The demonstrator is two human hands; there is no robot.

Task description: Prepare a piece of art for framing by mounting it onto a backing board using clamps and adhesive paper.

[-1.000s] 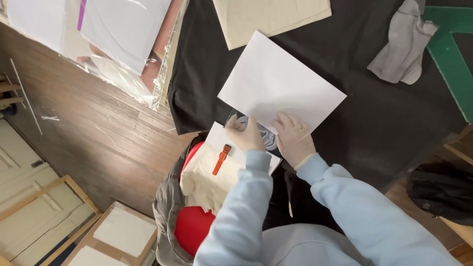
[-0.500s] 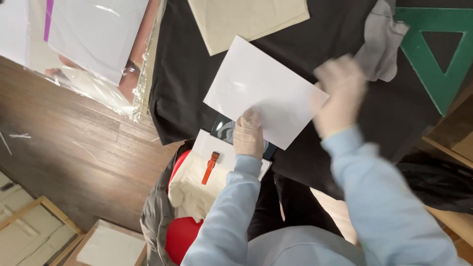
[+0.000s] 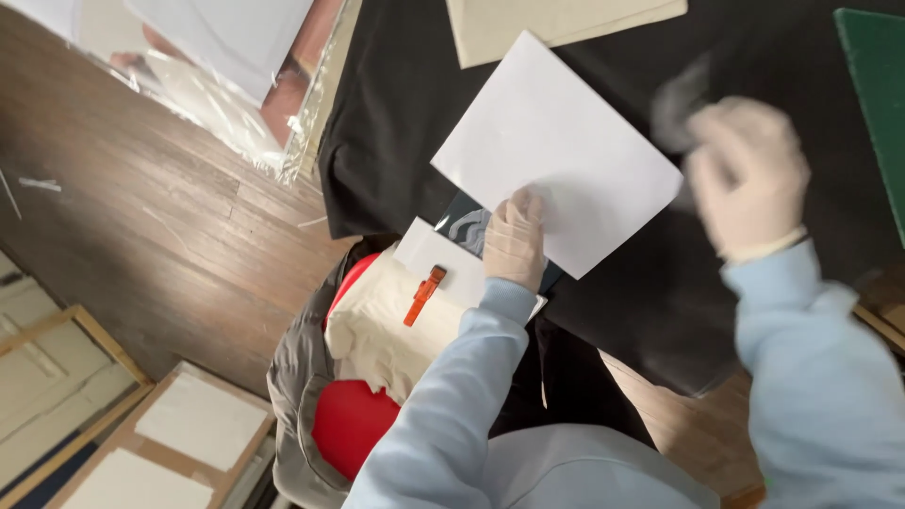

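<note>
Both of my hands wear pale gloves. My left hand (image 3: 514, 240) rests with curled fingers on the near edge of a white sheet (image 3: 556, 151), holding it against the black cloth (image 3: 405, 113) that covers the table. Under that edge lies a dark item with a white pattern (image 3: 467, 226) and a white card (image 3: 434, 259). My right hand (image 3: 749, 174) is blurred, raised to the right of the sheet. It is closed on a small grey cloth (image 3: 674, 104).
A cream sheet (image 3: 556, 24) lies at the far edge and a green mat (image 3: 872, 94) at the right. Below the table sit a cream bag (image 3: 386, 325) with an orange clip (image 3: 424, 295), something red (image 3: 353, 424), framed panels (image 3: 160, 443) and plastic-wrapped sheets (image 3: 217, 57) on the wood floor (image 3: 141, 236).
My right hand left the sheet's near edge, reached right to the grey cloth and now comes back with it. My left hand stayed on the sheet.
</note>
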